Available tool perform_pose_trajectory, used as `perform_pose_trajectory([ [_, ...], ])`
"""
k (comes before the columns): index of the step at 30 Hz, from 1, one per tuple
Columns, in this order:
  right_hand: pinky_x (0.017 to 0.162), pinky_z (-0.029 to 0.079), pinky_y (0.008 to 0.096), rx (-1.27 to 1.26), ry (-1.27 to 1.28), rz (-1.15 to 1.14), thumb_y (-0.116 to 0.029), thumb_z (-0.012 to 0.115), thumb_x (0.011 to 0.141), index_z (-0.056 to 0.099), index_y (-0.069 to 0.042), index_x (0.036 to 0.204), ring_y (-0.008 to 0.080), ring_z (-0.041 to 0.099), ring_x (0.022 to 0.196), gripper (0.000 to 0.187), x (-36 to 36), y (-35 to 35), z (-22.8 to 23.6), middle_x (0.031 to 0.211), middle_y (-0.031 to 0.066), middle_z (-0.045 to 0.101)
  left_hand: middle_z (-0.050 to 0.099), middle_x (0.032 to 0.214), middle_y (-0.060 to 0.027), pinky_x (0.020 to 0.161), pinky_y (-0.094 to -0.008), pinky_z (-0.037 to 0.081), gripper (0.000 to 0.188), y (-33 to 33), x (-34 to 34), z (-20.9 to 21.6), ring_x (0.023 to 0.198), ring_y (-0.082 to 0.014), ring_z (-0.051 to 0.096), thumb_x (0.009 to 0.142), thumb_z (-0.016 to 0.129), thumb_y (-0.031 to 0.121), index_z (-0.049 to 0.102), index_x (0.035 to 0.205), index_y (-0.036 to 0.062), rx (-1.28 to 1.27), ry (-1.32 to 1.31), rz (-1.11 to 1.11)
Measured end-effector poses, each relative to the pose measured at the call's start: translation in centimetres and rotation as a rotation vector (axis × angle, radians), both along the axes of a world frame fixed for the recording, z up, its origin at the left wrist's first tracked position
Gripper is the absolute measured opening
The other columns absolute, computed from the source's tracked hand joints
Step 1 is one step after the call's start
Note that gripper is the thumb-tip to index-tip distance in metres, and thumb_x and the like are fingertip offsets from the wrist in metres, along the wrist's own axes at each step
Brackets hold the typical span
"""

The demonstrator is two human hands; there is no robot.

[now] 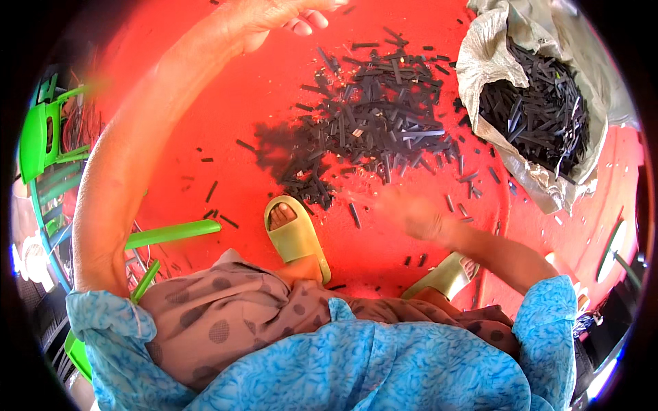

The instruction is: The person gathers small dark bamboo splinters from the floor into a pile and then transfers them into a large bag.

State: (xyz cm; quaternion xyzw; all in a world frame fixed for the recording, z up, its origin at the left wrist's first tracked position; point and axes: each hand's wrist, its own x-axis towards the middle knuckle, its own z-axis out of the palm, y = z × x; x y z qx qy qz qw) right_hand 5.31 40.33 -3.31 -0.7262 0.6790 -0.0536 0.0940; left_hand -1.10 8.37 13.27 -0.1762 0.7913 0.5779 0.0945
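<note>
Over the red floor (226, 113) — right hand (421, 218) blurred, left hand (271, 16) cropped; cannot tell either's openness or hold. Step: probably gathering black strips (380, 113) — next likely wants loose scooping.

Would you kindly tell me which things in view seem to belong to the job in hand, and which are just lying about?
Apparently in use:
loose dark strips, scattered on the red floor near the blurred right hand
pale sack, holding similar strips

Apparently just lying about:
green chair, at the left edge
green bar, lower left
</note>
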Motion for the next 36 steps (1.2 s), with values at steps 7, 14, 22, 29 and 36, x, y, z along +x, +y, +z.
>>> perform_pose_trajectory([
  [7, 0.042, 0.049, 0.0356, 0.070, -0.413, -0.026, -0.013, 0.044, 0.080, 0.043, -0.004, 0.092, 0.0269, 0.056, 0.068, 0.015, 2.6, -1.6, -2.4, 0.081, 0.0123, 0.043, 0.051, 0.089, -0.0078, 0.053, -0.0209, 0.044, 0.042, -0.3, 1.2, 0.3, 0.068, -0.0113, 0.052, 0.080, 0.062, 0.019, 0.041, 0.111, 0.0007, 0.014, -0.011, 0.009],
  [14, 0.050, 0.049, 0.0453, 0.329, -0.741, -0.234, -0.017, 0.042, 0.083, 0.043, -0.005, 0.091, 0.0332, 0.054, 0.067, 0.014, 3.9, -3.5, 0.8, 0.082, 0.0165, 0.045, 0.051, 0.089, -0.0075, 0.054, -0.0208, 0.044, 0.042, -1.8, 3.5, 1.1, 0.069, -0.0112, 0.052, 0.080, 0.061, 0.019, 0.041, 0.112, 0.0003, -0.008, -0.032, 0.059],
  [22, 0.052, 0.047, 0.0469, 0.191, -0.485, 0.031, -0.016, 0.043, 0.082, 0.043, -0.005, 0.093, 0.0353, 0.056, 0.072, 0.016, 3.7, -3.3, -3.0, 0.087, 0.0162, 0.046, 0.052, 0.087, -0.0075, 0.054, -0.0215, 0.044, 0.041, -2.4, 4.5, 0.4, 0.069, -0.0120, 0.053, 0.080, 0.060, 0.019, 0.042, 0.112, -0.0001, -0.028, -0.052, 0.077],
  [29, 0.046, 0.049, 0.0424, 0.073, -0.474, -0.038, -0.011, 0.046, 0.076, 0.044, -0.006, 0.091, 0.0337, 0.056, 0.067, 0.016, 3.0, -2.9, -2.0, 0.084, 0.0150, 0.046, 0.053, 0.089, -0.0081, 0.054, -0.0224, 0.044, 0.042, -2.9, 5.8, 1.0, 0.069, -0.0124, 0.053, 0.080, 0.060, 0.020, 0.042, 0.113, 0.0003, -0.023, -0.031, 0.089],
  [36, 0.044, 0.049, 0.0398, 0.040, -0.260, -0.205, -0.010, 0.047, 0.077, 0.044, -0.006, 0.089, 0.0291, 0.057, 0.058, 0.014, 3.2, -8.6, -1.6, 0.079, 0.0124, 0.046, 0.052, 0.090, -0.0084, 0.056, -0.0226, 0.044, 0.043, -3.0, 5.9, 0.8, 0.070, -0.0123, 0.052, 0.080, 0.061, 0.021, 0.042, 0.113, 0.0003, 0.003, -0.024, 0.040],
])
